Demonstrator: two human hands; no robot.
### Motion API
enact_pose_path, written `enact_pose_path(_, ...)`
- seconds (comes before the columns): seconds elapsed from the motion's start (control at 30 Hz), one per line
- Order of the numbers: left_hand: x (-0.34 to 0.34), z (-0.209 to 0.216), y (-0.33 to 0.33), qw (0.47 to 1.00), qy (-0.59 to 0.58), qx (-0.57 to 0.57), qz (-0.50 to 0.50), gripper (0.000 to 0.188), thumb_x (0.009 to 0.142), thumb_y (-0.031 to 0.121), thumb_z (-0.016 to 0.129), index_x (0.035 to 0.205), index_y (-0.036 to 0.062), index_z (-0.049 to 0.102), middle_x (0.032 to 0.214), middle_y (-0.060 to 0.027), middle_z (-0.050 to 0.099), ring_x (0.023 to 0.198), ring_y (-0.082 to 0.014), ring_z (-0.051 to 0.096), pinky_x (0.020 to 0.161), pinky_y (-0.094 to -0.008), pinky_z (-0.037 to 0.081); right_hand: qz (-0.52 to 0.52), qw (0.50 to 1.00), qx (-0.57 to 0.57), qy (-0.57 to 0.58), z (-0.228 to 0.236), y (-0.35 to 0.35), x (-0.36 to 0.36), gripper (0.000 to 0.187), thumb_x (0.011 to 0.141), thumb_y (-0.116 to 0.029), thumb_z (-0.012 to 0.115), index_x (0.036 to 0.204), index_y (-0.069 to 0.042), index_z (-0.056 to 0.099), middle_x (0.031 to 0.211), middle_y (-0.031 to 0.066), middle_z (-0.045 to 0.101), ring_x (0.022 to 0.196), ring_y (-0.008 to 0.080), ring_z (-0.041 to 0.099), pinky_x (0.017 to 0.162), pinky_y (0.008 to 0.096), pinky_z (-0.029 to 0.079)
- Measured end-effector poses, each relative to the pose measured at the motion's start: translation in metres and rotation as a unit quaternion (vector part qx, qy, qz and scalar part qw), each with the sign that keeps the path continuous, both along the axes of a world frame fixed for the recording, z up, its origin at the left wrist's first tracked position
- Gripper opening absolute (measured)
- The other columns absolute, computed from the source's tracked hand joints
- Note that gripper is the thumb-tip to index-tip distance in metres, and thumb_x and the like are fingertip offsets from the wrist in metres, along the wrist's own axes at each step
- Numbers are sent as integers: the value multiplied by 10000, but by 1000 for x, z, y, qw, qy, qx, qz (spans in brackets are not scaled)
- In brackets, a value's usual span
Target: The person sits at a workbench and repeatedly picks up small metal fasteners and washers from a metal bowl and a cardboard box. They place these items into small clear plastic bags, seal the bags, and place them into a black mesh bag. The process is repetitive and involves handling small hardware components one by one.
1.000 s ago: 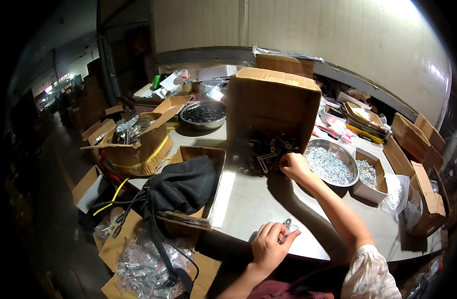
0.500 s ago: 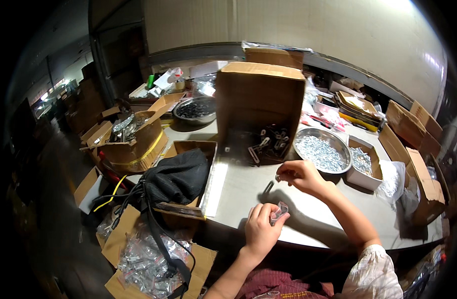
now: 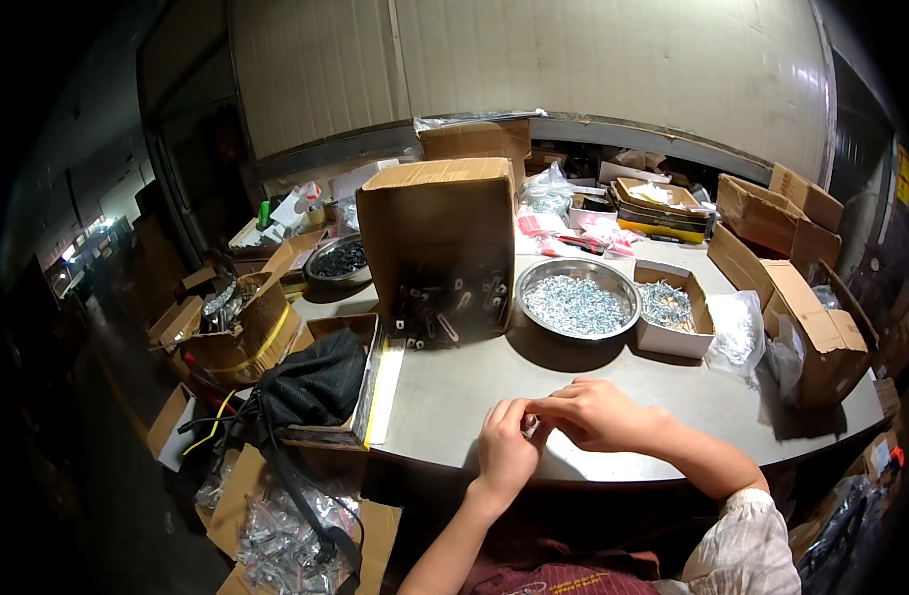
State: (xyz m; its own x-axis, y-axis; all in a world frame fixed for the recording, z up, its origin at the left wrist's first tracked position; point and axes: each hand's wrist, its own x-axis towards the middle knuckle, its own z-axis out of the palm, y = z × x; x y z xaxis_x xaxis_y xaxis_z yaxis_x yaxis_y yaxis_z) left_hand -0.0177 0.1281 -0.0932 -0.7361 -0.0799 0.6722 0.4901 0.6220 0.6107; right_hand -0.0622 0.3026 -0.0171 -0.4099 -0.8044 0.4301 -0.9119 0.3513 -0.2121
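My left hand (image 3: 507, 448) and my right hand (image 3: 595, 415) meet above the near edge of the table. The left is closed around a small clear plastic bag (image 3: 530, 423), mostly hidden behind its fingers. My right fingers are pinched together over the bag's mouth; what is between them cannot be seen. Beyond the hands, a cardboard box (image 3: 437, 213) tipped on its side holds dark and pale metal parts (image 3: 453, 305). Right of it stands a steel bowl (image 3: 541, 326) heaped with small silvery pieces (image 3: 579, 302).
A white carton of screws (image 3: 668, 342) and a bag of white pieces (image 3: 738, 337) stand right of the bowl. At left, a black bag (image 3: 321, 382) lies in an open box. Below it, a carton (image 3: 383, 526) holds filled clear bags (image 3: 296, 535). Cardboard boxes (image 3: 821, 332) crowd the right edge.
My right hand has come from beside the tipped box back to my left hand, and the two now touch. The view has swung, so the table's things sit farther left.
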Motion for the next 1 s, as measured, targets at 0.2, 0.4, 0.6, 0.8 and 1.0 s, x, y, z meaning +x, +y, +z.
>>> enact_pose_path(0.2,1,0,9,990,-80,111,-34,186,879,140,833,982,9,751,914,-136,704,769,-280,707,674,-379,545,-68,974,-149,-157,2,26,-31,254,904,10,716,1154,-27,741,977,104,751,864,189,734,749,314,580)
enact_pose_path(0.4,-6,-15,11,983,-92,151,-47,192,894,101,832,1019,-14,742,901,-72,717,666,-126,678,564,-286,524,-75,926,50,-365,-18,53,-60,408,967,-361,742,1175,-11,713,1076,126,728,896,211,695,790,376,555)
enact_pose_path(0.6,-13,-24,3,966,-138,203,-81,234,882,55,822,1072,-19,707,834,-58,719,636,-82,648,525,-257,497,-96,907,-89,-400,-7,50,-63,225,944,-206,762,997,12,750,767,56,706,689,104,637,633,289,520)
enact_pose_path(0.8,-14,-7,-22,922,-260,279,-66,239,925,28,751,1163,11,722,990,-53,720,743,-62,633,649,-221,512,-155,907,-204,-334,1,47,-95,261,885,-269,713,873,-9,733,670,94,654,592,155,619,564,335,501)
enact_pose_path(1.0,-16,-8,-54,906,-170,383,-61,211,945,36,729,1154,8,739,986,-48,719,718,-78,621,648,-210,515,-206,947,-131,-208,-52,-5,-129,302,896,-299,672,852,-4,716,846,234,715,827,446,688,774,517,536)
